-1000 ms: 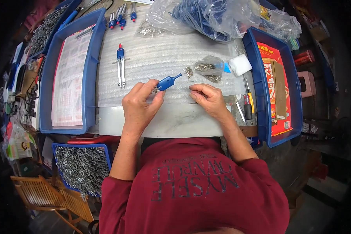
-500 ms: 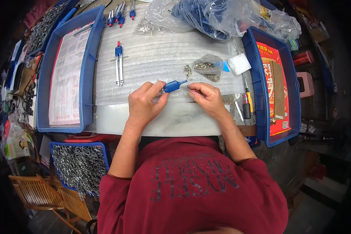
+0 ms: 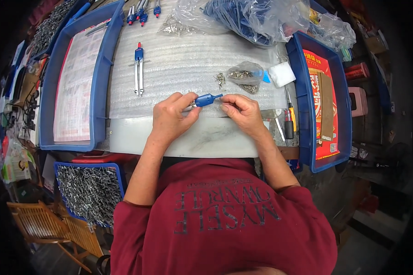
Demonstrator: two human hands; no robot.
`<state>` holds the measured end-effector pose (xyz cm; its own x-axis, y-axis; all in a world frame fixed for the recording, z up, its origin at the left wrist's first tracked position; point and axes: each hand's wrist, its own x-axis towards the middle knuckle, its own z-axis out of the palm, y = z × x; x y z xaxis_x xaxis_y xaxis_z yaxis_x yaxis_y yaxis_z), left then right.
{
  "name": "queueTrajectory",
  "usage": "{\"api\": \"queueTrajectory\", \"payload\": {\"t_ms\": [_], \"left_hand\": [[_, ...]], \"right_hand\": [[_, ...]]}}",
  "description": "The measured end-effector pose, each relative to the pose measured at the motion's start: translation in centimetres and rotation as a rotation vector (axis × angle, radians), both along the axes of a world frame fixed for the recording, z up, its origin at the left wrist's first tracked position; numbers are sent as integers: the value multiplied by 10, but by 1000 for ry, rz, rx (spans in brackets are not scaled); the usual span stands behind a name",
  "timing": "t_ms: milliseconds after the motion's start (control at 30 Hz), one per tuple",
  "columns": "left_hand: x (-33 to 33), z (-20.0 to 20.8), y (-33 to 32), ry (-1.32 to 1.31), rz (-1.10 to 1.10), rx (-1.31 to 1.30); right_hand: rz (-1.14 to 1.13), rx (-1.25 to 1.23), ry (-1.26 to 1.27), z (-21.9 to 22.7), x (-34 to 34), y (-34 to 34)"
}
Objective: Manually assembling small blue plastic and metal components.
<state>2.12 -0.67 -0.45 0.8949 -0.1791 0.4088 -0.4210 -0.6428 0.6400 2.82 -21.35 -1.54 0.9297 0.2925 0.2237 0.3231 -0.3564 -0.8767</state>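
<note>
My left hand (image 3: 173,117) is closed round the metal legs of a drawing compass (image 3: 205,100), whose blue plastic head points to the right with its narrow stem outward. Thumb and forefinger of my right hand (image 3: 243,114) are pinched right at the stem's tip; whatever they hold is too small to make out. Another compass (image 3: 139,68), blue-headed with a red tip and two metal legs, lies on the foam sheet to the left. Beyond my hands sit a small heap of screws (image 3: 220,81) and a clear bag of screws (image 3: 246,78).
Blue trays (image 3: 98,91) (image 3: 311,110) flank the work surface. Several finished-looking compasses (image 3: 140,13) and a plastic bag of blue parts (image 3: 243,18) lie at the back. Screwdrivers (image 3: 289,123) and a white pad (image 3: 281,74) are at right. A crate of metal parts (image 3: 89,190) stands lower left.
My right hand has come closer to the compass, its fingertips now at the stem's tip. The compass has shifted slightly right in my left hand's grip.
</note>
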Motion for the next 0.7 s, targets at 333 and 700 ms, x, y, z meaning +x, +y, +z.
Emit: {"api": "queueTrajectory", "payload": {"t_ms": [333, 700], "left_hand": [[-2, 2, 0, 31, -16, -5], [-16, 25, -5, 94, -97, -54]], "right_hand": [[-32, -78, -96, 3, -3, 0], [216, -126, -363, 18, 5, 8]]}}
